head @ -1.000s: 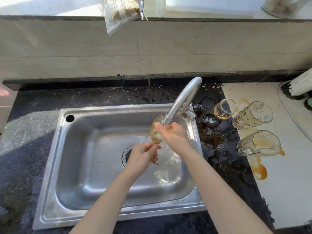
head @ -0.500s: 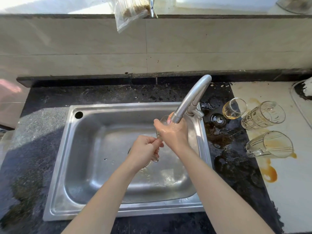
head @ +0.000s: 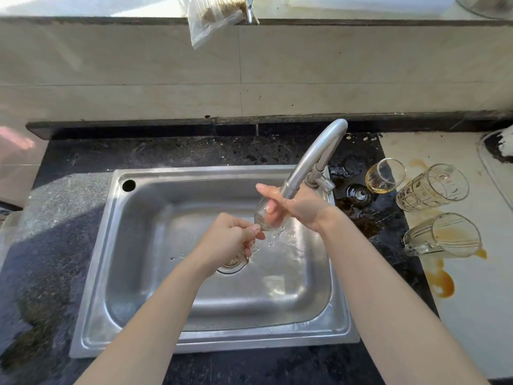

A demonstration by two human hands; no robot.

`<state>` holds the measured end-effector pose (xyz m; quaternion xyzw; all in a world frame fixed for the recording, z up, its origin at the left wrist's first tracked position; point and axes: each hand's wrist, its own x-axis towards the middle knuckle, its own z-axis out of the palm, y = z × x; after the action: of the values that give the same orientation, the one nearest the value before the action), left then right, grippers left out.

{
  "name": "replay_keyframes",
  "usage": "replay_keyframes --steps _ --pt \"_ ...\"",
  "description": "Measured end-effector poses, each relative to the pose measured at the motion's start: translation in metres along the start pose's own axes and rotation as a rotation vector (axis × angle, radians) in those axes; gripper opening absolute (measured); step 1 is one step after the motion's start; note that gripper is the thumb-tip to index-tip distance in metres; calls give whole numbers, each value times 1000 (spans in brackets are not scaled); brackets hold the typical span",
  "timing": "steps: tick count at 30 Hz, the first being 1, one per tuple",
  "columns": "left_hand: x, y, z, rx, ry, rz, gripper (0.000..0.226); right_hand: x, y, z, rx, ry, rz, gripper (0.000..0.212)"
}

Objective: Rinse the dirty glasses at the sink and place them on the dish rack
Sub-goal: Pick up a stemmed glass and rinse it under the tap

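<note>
A clear stemmed glass [head: 263, 215] is held tilted under the tap spout [head: 311, 162], over the steel sink [head: 144, 245]. My left hand [head: 227, 240] pinches its stem near the foot. My right hand [head: 294, 207] wraps the bowl, fingers curled round it, with water running over them. To the right of the sink lie three dirty glasses on their sides: a small tumbler [head: 384, 176], a patterned mug [head: 433, 187] and a handled mug [head: 444, 236], amid brown spills.
Dark wet countertop [head: 69, 218] surrounds the sink. A pale surface [head: 485, 301] on the right carries a brown puddle [head: 442, 284]. A plastic bag [head: 213, 15] hangs over the tiled wall ledge. The drain [head: 233, 263] lies partly under my left hand.
The brown liquid is gone from the glass, which now looks clear. My right hand has shifted round the bowl and water splashes into the basin. The view moved a little left.
</note>
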<state>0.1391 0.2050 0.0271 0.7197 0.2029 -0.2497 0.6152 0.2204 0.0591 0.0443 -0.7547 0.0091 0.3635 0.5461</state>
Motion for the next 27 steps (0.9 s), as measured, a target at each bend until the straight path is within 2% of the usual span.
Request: replay_keyframes --steps 4,7,9,10,11,12,14,16,18,19,21,24,27 --pt "-1 2 1 -209 -52 -63 23 -4 -3 18 67 310 -26 43" --pt "-3 4 3 -421 -136 -156 23 2 2 25 347 515 -16 30" --pt "-3 5 3 -596 -192 -247 23 4 1 27 578 496 -30 18" --pt "-3 5 2 -691 -218 -295 21 4 3 27 591 465 -54 11" --pt "-2 5 0 -784 -243 -337 18 1 4 27 556 429 -96 10" --pt "-2 5 -1 -865 -267 -367 16 -1 8 28 486 397 -162 21" --pt "0 6 -3 -943 -292 -401 15 -3 15 31 398 366 -232 27" --pt "2 7 -4 -877 -297 -407 14 0 19 30 435 379 -186 23" --pt "3 9 -6 -751 -299 -403 17 3 16 26 562 353 -57 12" --pt "3 11 -7 -693 -307 -404 19 3 15 23 530 342 2 11" --pt "4 16 -11 -536 -316 -384 21 5 19 15 300 310 94 22" --pt "8 22 -14 -30 -239 -192 26 4 21 5 98 177 270 28" --pt "15 32 -12 354 -156 19 45 2 26 -4 50 93 396 46"
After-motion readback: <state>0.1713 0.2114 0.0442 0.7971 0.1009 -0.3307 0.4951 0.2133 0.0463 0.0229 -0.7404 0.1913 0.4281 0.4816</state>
